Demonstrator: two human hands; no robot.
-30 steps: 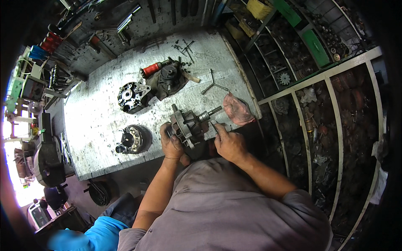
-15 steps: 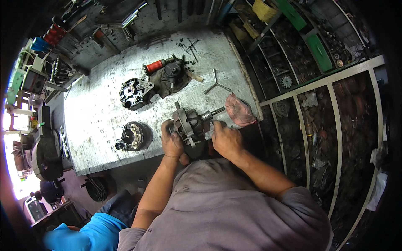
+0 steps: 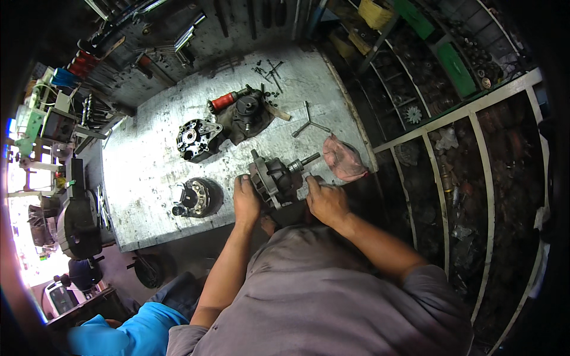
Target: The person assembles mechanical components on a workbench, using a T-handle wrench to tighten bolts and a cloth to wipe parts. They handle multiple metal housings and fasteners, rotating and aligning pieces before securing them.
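A grey metal alternator rotor [image 3: 274, 181] lies at the bench's near edge, its bearing and shaft [image 3: 304, 162] pointing right. My left hand [image 3: 246, 202] grips the rotor's left side, the thumb up along its rim and the other fingers partly hidden. Just below the shaft, my right hand [image 3: 328, 204] is closed with thumb and index finger pinched together; what lies between them is too small to make out. A pink cloth [image 3: 344, 159] sits right of the shaft tip. To the left rests a round stator part [image 3: 202, 196] with its rectifier showing.
Behind are an alternator housing [image 3: 195, 137], a red-handled tool [image 3: 222, 102], a dark round part [image 3: 246, 110] on a rag and a three-arm wrench [image 3: 308, 121]. Shelves of parts [image 3: 439, 142] border the right side. A person in a blue shirt [image 3: 139, 329] is at lower left.
The view has shifted a little, so the bench things sit slightly further right. My left hand has changed its hold on the rotor, its thumb now more upright. The right hand stays pinched near the shaft.
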